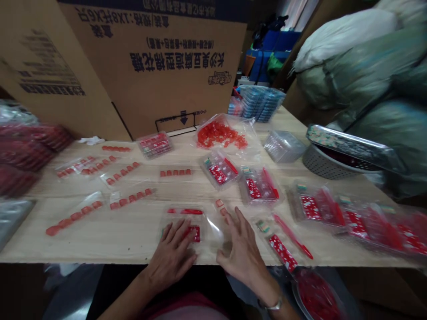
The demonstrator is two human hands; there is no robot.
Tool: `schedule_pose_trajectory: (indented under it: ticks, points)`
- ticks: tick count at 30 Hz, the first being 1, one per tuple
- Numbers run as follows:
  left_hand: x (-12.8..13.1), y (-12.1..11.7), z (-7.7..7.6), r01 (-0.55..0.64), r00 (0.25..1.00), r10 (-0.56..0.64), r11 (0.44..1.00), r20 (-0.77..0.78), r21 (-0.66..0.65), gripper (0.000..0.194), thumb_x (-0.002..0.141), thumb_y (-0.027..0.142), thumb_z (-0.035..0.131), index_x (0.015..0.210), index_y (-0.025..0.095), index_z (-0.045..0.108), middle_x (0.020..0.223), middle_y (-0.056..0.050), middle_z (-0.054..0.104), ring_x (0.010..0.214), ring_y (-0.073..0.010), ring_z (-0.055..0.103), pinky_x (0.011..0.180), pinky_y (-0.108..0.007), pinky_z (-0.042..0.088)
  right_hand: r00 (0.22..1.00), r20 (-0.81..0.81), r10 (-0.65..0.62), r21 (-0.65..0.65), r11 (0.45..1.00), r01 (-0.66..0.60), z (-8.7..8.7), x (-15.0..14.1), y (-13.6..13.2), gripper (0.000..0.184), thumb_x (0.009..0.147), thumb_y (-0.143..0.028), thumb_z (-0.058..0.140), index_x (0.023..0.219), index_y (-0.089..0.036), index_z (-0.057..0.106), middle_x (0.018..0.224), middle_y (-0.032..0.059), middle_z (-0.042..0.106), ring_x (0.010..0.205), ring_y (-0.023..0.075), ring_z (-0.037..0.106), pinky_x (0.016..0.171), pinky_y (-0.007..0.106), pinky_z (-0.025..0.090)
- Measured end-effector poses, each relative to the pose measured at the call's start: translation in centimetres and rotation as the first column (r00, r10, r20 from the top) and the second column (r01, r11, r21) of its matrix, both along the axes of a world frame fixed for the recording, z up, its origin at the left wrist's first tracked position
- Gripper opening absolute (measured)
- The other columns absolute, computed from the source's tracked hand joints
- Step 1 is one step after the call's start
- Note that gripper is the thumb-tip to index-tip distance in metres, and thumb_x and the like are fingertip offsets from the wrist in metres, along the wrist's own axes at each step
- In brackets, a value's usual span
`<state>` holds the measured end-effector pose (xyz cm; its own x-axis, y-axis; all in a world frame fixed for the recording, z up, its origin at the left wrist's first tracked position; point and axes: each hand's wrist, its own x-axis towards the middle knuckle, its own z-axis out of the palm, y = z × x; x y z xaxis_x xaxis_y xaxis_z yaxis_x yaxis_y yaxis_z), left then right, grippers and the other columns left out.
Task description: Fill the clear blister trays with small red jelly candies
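Note:
My left hand lies spread on a clear plastic pack holding a red stick and a red-and-white printed card. My right hand rests with its fingers apart against the pack's right side. Just above those fingertips lie small red pieces. To the right of my right hand are a loose red stick and a red-and-white card. Neither hand grips anything that I can see.
The wooden table holds red strips in clear sleeves, several filled packs, and a bag of red pieces. A cardboard carton stands behind it. A grey basket and large sacks occupy the right.

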<state>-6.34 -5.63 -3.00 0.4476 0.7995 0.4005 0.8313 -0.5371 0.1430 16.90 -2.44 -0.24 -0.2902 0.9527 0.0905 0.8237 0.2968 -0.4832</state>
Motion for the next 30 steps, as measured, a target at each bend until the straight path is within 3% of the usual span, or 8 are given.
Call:
schedule_pose_trajectory:
  ticks: [3, 5, 7, 8, 12, 16, 25, 30]
  points:
    - [-2.1, -0.3, 1.0, -0.263, 0.906, 0.254, 0.965, 0.338, -0.019, 0.04, 0.088, 0.027, 0.05, 0.128, 0.021, 0.048, 0.136, -0.013, 0.051, 0.127, -0.0271, 0.045, 0.105, -0.047, 0.034, 0.986, 0.009, 0.167, -0.011, 0.986, -0.167, 1.1, -0.3, 0.8, 0.093, 0.064, -0.018, 0.059, 0.147, -0.024, 0.016, 0.154, 0.0121, 0.007, 0.14, 0.034, 0.015, 0.108, 0.054, 0.027]
    - [-3.9, -0.1, 1.6, -0.429, 0.687, 0.477, 0.875, 0.549, -0.224, 0.034, 0.092, 0.032, 0.042, 0.122, 0.019, 0.051, 0.126, -0.013, 0.059, 0.118, -0.0259, 0.054, 0.097, -0.045, 0.043, 0.931, 0.014, 0.364, -0.041, 0.931, -0.363, 1.8, -1.4, 1.8, 0.094, 0.063, -0.018, 0.059, 0.148, -0.023, 0.017, 0.154, 0.0133, 0.008, 0.14, 0.0338, 0.013, 0.11, 0.054, 0.024]
    - [-5.2, 0.2, 2.1, -0.409, 0.509, 0.602, 0.798, 0.615, -0.443, 0.037, 0.094, 0.04, 0.036, 0.113, 0.017, 0.057, 0.113, -0.011, 0.066, 0.106, -0.0251, 0.061, 0.089, -0.042, 0.049, 0.841, 0.023, 0.541, -0.075, 0.84, -0.538, 2.1, -2.9, 3.1, 0.095, 0.06, -0.017, 0.061, 0.147, -0.021, 0.021, 0.154, 0.0144, 0.011, 0.141, 0.0338, 0.011, 0.111, 0.054, 0.019]
    - [-5.6, 0.3, 2.1, -0.358, 0.484, 0.622, 0.782, 0.615, -0.51, 0.038, 0.093, 0.043, 0.036, 0.109, 0.017, 0.06, 0.108, -0.011, 0.068, 0.102, -0.0247, 0.063, 0.087, -0.04, 0.05, 0.795, 0.031, 0.606, -0.09, 0.794, -0.602, 2.1, -3.7, 3.8, 0.096, 0.059, -0.017, 0.061, 0.147, -0.02, 0.023, 0.154, 0.0147, 0.013, 0.141, 0.0338, 0.01, 0.112, 0.054, 0.016]
    - [-5.3, 0.6, 1.5, -0.223, 0.598, 0.558, 0.805, 0.576, -0.549, 0.032, 0.084, 0.04, 0.054, 0.106, 0.018, 0.063, 0.101, -0.008, 0.07, 0.093, -0.0226, 0.065, 0.08, -0.037, 0.052, 0.661, 0.052, 0.748, -0.148, 0.661, -0.736, 1.4, -5.9, 6.2, 0.094, 0.058, -0.02, 0.065, 0.145, -0.02, 0.029, 0.153, 0.015, 0.017, 0.141, 0.0337, 0.01, 0.113, 0.053, 0.01]
    - [-4.4, 0.6, 0.5, -0.231, 0.668, 0.471, 0.867, 0.576, -0.441, 0.024, 0.081, 0.027, 0.059, 0.103, 0.02, 0.064, 0.099, -0.007, 0.067, 0.094, -0.0208, 0.063, 0.083, -0.036, 0.052, 0.615, 0.04, 0.788, -0.179, 0.611, -0.771, 0.3, -6.0, 7.4, 0.09, 0.06, -0.029, 0.069, 0.142, -0.022, 0.034, 0.153, 0.0141, 0.02, 0.141, 0.0335, 0.012, 0.112, 0.053, 0.01]
    - [-4.7, 0.7, 0.8, -0.208, 0.752, 0.399, 0.899, 0.525, -0.386, 0.024, 0.084, 0.023, 0.055, 0.105, 0.02, 0.065, 0.101, -0.009, 0.066, 0.096, -0.0217, 0.063, 0.08, -0.038, 0.055, 0.717, 0.089, 0.691, -0.18, 0.72, -0.671, -0.4, -7.3, 6.9, 0.099, 0.062, -0.039, 0.069, 0.147, -0.017, 0.023, 0.153, 0.0174, 0.016, 0.138, 0.0341, 0.017, 0.11, 0.052, 0.016]
    - [-4.6, 0.4, 0.6, -0.212, 0.736, 0.387, 0.911, 0.556, -0.354, 0.024, 0.085, 0.025, 0.053, 0.106, 0.019, 0.064, 0.102, -0.01, 0.066, 0.097, -0.0227, 0.064, 0.084, -0.04, 0.055, 0.746, 0.085, 0.661, -0.12, 0.749, -0.651, 0.2, -8.6, 6.8, 0.104, 0.051, -0.036, 0.074, 0.143, -0.018, 0.029, 0.14, 0.0152, 0.035, 0.126, 0.0325, 0.033, 0.107, 0.046, 0.024]
